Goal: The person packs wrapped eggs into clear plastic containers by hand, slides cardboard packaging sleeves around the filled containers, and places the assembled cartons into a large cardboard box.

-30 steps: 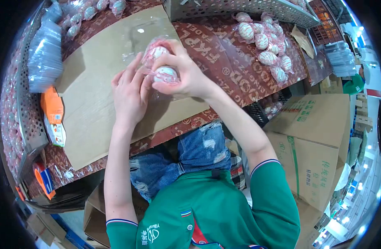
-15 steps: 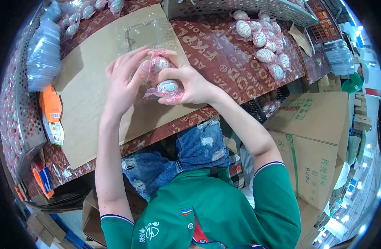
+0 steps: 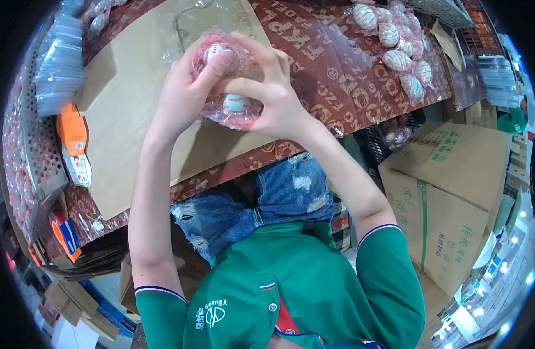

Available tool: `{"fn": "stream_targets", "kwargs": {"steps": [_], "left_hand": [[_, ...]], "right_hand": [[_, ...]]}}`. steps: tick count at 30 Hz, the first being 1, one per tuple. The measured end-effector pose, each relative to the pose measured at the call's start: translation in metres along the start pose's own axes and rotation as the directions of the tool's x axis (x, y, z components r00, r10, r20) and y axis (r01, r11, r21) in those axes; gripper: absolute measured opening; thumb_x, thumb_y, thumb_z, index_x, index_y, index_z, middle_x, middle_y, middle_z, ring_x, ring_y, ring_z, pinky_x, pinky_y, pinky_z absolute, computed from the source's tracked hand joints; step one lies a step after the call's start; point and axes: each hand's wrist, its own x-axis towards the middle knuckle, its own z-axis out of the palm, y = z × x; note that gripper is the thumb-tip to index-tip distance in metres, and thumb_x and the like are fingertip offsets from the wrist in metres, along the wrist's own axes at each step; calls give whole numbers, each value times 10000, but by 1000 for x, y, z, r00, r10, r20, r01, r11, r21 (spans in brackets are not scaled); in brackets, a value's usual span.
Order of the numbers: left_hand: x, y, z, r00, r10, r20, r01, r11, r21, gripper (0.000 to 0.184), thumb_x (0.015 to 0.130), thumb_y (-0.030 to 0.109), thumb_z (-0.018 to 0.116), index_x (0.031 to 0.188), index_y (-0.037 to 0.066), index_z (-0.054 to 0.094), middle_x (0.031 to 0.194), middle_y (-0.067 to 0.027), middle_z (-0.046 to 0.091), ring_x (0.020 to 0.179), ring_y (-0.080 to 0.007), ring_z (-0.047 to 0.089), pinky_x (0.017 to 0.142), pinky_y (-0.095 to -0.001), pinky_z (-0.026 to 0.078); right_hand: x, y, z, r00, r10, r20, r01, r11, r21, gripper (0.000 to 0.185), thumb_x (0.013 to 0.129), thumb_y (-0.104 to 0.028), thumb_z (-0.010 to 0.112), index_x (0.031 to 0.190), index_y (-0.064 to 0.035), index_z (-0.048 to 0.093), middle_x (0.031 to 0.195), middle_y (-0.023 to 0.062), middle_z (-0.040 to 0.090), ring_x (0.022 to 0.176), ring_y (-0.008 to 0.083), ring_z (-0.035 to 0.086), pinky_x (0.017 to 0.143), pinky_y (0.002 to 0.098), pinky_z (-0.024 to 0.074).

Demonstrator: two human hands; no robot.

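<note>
My left hand (image 3: 185,90) is closed around a plastic-wrapped egg (image 3: 215,51), its thumb pressed across the top. My right hand (image 3: 282,99) curls over a second wrapped egg (image 3: 235,103), just below the first, with its fingers reaching toward the upper one. Both eggs are white with reddish print and sit in crinkled clear film. Under the hands lies a flat cardboard sheet (image 3: 128,128). A clear plastic tray (image 3: 186,23) rests on that sheet beyond my hands, partly hidden by them.
Wrapped eggs (image 3: 395,43) are piled at the table's back right. Stacks of clear plastic trays stand at left (image 3: 61,64) and right (image 3: 497,81). A perforated metal bin (image 3: 43,145) edges the left side, near orange cards (image 3: 72,131). A carton (image 3: 442,192) stands right of my arm.
My left hand has closed in from the left onto the upper egg, its fingers now around it. My right hand's fingers have spread up beside it. The whole view has shifted slightly.
</note>
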Motion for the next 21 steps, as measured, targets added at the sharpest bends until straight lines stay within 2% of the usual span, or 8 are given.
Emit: {"fn": "stream_targets", "kwargs": {"steps": [4, 6, 8, 11, 14, 18, 20, 21], "left_hand": [[4, -2, 1, 988, 148, -37, -140, 977, 159, 318, 956, 302, 613, 1011, -10, 641, 885, -118, 671, 805, -187, 627, 733, -327, 490], [7, -4, 2, 979, 198, -49, -184, 960, 212, 317, 959, 303, 609, 1001, -9, 639, 864, -119, 664, 792, -201, 626, 730, -341, 489], [10, -6, 2, 960, 266, -86, -205, 879, 431, 330, 963, 319, 605, 1005, -6, 640, 850, -131, 650, 784, -226, 621, 737, -360, 483], [19, -2, -3, 988, 141, -62, -118, 953, 278, 346, 969, 332, 601, 1042, -5, 629, 895, -113, 656, 825, -197, 620, 768, -334, 484], [22, -1, -1, 992, 57, -117, -42, 991, 130, 355, 986, 329, 583, 1100, -7, 609, 936, -71, 652, 863, -151, 607, 802, -297, 480], [25, 5, 0, 982, 57, -183, -50, 998, 39, 351, 1001, 306, 561, 1139, -16, 587, 948, -37, 645, 880, -113, 588, 820, -269, 475], [26, 15, -4, 976, -53, -209, 25, 990, -136, 339, 1007, 290, 552, 1144, -19, 583, 970, -38, 643, 881, -107, 582, 820, -260, 470], [30, 7, -3, 956, 15, -293, -7, 1000, 28, 327, 1003, 280, 549, 1128, -20, 591, 1001, -48, 638, 908, -113, 581, 824, -268, 469]], "right_hand": [[-14, 1, 4, 999, 16, -47, -14, 999, 28, 380, 639, -248, 841, 995, -232, 708, 1192, 24, 535, 1092, 263, 509, 940, 400, 400], [-15, 5, 3, 999, 2, -32, -2, 1000, 6, 403, 640, -243, 836, 1015, -209, 692, 1148, 25, 552, 1076, 258, 521, 930, 400, 398], [-15, 7, 4, 1000, -10, -15, 10, 1000, -14, 425, 641, -237, 831, 1034, -186, 676, 1104, 25, 570, 1060, 252, 533, 921, 401, 396], [-7, 8, 5, 997, 19, -78, -14, 997, 71, 468, 633, -227, 825, 1054, -138, 642, 1043, 26, 589, 1020, 245, 548, 920, 408, 389], [-3, 9, 4, 998, 2, -66, -3, 1000, -3, 488, 637, -227, 823, 1067, -115, 621, 1057, 32, 589, 1009, 248, 545, 908, 404, 397], [-5, 10, 6, 995, 38, -92, -32, 997, 69, 483, 628, -192, 839, 1059, -104, 639, 1029, 44, 580, 978, 257, 545, 871, 394, 424], [-6, 9, 8, 994, 42, -103, -29, 991, 127, 485, 623, -177, 845, 1058, -99, 645, 1013, 49, 575, 968, 260, 545, 860, 392, 431], [-6, 8, 8, 994, 66, -82, -51, 984, 172, 489, 617, -161, 846, 1060, -100, 651, 1000, 53, 569, 959, 263, 544, 854, 391, 436]]}}
